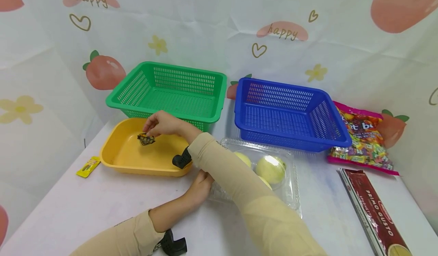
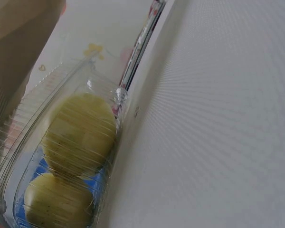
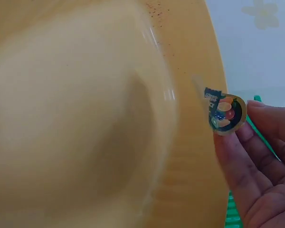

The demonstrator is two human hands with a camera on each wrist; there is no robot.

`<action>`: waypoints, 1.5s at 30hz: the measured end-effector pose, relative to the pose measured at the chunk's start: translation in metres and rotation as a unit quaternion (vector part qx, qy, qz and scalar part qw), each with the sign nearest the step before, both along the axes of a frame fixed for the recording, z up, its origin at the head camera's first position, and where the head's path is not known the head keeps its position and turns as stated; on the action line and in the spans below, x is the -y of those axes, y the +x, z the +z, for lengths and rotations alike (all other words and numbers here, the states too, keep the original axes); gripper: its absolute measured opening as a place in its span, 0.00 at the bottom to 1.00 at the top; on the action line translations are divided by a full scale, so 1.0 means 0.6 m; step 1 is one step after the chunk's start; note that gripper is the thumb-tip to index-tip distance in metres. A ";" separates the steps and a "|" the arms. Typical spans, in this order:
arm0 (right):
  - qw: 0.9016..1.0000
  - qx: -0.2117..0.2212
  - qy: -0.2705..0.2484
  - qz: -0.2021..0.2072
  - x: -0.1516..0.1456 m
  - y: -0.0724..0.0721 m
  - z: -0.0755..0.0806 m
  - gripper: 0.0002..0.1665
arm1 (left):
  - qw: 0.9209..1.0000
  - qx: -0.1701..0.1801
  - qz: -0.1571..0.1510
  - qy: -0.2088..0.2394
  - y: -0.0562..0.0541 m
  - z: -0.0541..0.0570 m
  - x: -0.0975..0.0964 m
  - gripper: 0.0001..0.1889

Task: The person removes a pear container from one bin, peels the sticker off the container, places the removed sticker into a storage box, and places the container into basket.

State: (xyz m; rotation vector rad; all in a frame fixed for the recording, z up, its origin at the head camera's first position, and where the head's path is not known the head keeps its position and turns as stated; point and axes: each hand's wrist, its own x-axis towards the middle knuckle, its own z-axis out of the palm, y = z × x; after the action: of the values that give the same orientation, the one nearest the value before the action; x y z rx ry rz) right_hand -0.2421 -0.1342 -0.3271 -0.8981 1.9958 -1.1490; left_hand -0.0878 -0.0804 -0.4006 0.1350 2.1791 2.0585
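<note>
My right hand (image 1: pixel 163 124) is above the yellow basin (image 1: pixel 118 161), pinching a small fruit sticker (image 1: pixel 146 139) between thumb and fingertips. In the right wrist view the sticker (image 3: pixel 226 114) shows printed fruit and a curled, dark strip. My left hand (image 1: pixel 200 189) grips the left edge of a clear plastic box (image 1: pixel 293 187), its fingers partly hidden under the right sleeve. Inside the box lie several pale yellow-green round fruits (image 1: pixel 270 169); two of these fruits (image 2: pixel 80 135) show through the ribbed plastic wall in the left wrist view.
Behind stand a green basket (image 1: pixel 219 100) and a blue basket (image 1: pixel 291 136). A yellow candy packet (image 1: pixel 88 167) lies left of the basin. To the right are a candy bag (image 1: pixel 362 142) and a red spaghetti pack (image 1: pixel 374 210). A patterned curtain hangs behind the table.
</note>
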 end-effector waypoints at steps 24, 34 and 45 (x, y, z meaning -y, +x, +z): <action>1.000 0.002 -0.001 0.021 -0.004 0.005 -0.001 0.15 | 1.000 0.009 -0.009 -0.003 0.002 0.003 0.002 0.25; 1.000 -0.013 -0.011 0.006 -0.003 0.005 0.002 0.18 | 1.000 0.006 -0.013 -0.003 0.001 0.000 0.003 0.24; 0.999 -0.043 -0.029 0.016 -0.008 0.009 0.013 0.19 | 1.000 0.012 -0.010 -0.005 0.004 0.002 0.004 0.25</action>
State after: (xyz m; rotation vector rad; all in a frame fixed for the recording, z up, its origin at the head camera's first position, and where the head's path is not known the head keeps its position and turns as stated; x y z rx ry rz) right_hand -0.2366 -0.1294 -0.3193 -1.0215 2.0172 -1.1736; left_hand -0.0856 -0.0827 -0.3995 0.1316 2.1650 2.0274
